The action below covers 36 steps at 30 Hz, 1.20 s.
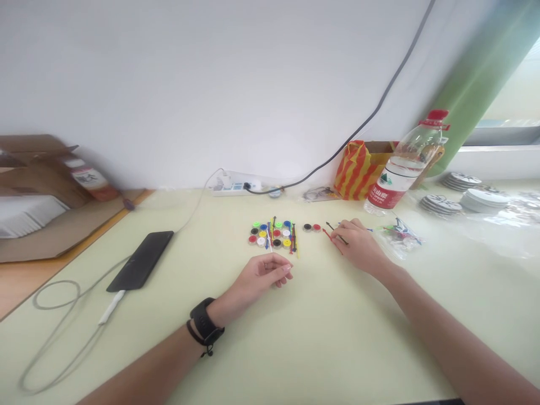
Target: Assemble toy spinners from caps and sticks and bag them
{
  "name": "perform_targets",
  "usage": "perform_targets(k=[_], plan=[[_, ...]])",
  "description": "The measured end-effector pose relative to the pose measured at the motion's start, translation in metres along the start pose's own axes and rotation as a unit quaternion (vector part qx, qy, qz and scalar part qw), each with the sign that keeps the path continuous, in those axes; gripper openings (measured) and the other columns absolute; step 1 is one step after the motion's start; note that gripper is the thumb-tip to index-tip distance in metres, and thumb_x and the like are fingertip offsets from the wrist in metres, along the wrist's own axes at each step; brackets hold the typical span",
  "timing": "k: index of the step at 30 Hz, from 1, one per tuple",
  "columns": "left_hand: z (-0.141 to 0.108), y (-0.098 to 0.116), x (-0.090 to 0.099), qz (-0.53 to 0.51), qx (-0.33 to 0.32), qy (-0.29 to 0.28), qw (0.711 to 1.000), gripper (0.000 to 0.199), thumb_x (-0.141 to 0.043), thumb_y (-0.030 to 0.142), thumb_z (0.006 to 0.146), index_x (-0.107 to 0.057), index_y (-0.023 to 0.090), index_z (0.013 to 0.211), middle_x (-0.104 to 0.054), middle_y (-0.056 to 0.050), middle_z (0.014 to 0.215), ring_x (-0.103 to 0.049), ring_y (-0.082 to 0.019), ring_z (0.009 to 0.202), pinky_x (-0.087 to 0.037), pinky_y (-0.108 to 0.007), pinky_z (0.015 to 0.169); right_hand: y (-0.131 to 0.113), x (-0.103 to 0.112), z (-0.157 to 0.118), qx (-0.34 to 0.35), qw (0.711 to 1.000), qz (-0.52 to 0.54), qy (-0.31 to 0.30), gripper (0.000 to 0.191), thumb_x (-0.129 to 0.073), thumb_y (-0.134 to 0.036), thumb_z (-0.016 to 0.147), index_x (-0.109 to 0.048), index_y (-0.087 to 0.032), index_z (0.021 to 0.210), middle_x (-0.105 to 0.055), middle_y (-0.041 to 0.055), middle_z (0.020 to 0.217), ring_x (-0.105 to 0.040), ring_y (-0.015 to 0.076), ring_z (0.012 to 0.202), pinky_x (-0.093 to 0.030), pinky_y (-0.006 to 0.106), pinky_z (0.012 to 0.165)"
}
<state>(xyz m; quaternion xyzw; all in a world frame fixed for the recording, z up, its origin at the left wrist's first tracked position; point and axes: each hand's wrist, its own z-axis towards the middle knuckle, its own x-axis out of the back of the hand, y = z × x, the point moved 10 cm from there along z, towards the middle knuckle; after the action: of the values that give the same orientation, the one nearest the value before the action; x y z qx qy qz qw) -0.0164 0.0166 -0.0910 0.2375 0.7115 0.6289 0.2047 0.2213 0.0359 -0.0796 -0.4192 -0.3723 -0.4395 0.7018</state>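
Several small coloured discs [261, 242] lie in rows on the pale table, with thin coloured arrows [294, 239] among and beside them. A black disc [307, 227] and a red disc [316, 228] sit apart to their right. My right hand [356, 244] rests on the table with its fingertips at a black arrow [336, 232] and a red arrow [326, 233]; whether it grips them cannot be made out. In front of the rows, my left hand [264, 273] has its fingers curled loosely together, with nothing visible in them.
A plastic bag of coloured arrows [400, 235] and a water bottle [394, 174] stand right, near a striped bag [358, 171] and stacked white discs [484, 201]. A phone [141, 261] with a cable lies left. A power strip [234, 189] is along the wall.
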Motion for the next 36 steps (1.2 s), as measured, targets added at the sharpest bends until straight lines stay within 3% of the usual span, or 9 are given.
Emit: perform_targets(k=[4,10,16,29,36], plan=[[0.000,0.001,0.000,0.006,-0.003,0.003,1.000,0.029,-0.069,0.046,0.091,-0.071,0.016,0.091,-0.072,-0.006,0.087,-0.061,-0.015,0.076,-0.048,-0.028,0.071,-0.009,0.003,0.000,0.013,1.000,0.027,-0.005,0.016,-0.048,-0.023,0.096,-0.061,-0.022,0.087,-0.064,0.0090,0.093,-0.054,0.0267,0.093,-0.046,0.041,0.083],[0.000,0.000,-0.001,0.007,0.000,-0.006,1.000,0.030,-0.066,0.046,0.093,-0.070,0.017,0.091,-0.072,-0.007,0.089,-0.061,-0.016,0.078,-0.049,-0.028,0.073,-0.007,0.025,0.000,-0.014,0.995,0.073,0.060,0.012,-0.041,-0.028,0.100,-0.051,-0.024,0.095,-0.063,0.0098,0.103,-0.054,0.0278,0.100,-0.045,0.042,0.090],[-0.001,0.001,0.000,0.009,0.001,-0.005,1.000,0.029,-0.068,0.046,0.092,-0.071,0.017,0.089,-0.072,-0.006,0.089,-0.061,-0.016,0.078,-0.048,-0.028,0.074,0.006,0.022,-0.001,-0.081,0.986,0.132,0.055,0.014,-0.035,-0.035,0.102,-0.045,-0.025,0.099,-0.062,0.0045,0.083,-0.057,0.0223,0.070,-0.043,0.034,0.063],[0.000,-0.001,-0.001,0.009,0.003,-0.005,1.000,0.028,-0.071,0.045,0.089,-0.072,0.017,0.090,-0.073,-0.007,0.087,-0.063,-0.016,0.078,-0.049,-0.028,0.072,0.013,0.009,-0.002,-0.101,0.989,0.097,0.047,0.025,-0.045,-0.023,0.094,-0.060,-0.026,0.114,-0.073,0.0058,0.094,-0.068,0.0237,0.082,-0.049,0.035,0.070],[0.000,-0.001,-0.001,0.010,0.001,-0.006,1.000,0.028,-0.071,0.045,0.089,-0.072,0.017,0.091,-0.073,-0.007,0.089,-0.063,-0.017,0.079,-0.049,-0.028,0.072,0.014,0.002,-0.002,-0.092,0.991,0.087,0.041,0.024,-0.046,-0.024,0.095,-0.063,-0.026,0.111,-0.075,0.0064,0.098,-0.068,0.0241,0.083,-0.050,0.036,0.073]])
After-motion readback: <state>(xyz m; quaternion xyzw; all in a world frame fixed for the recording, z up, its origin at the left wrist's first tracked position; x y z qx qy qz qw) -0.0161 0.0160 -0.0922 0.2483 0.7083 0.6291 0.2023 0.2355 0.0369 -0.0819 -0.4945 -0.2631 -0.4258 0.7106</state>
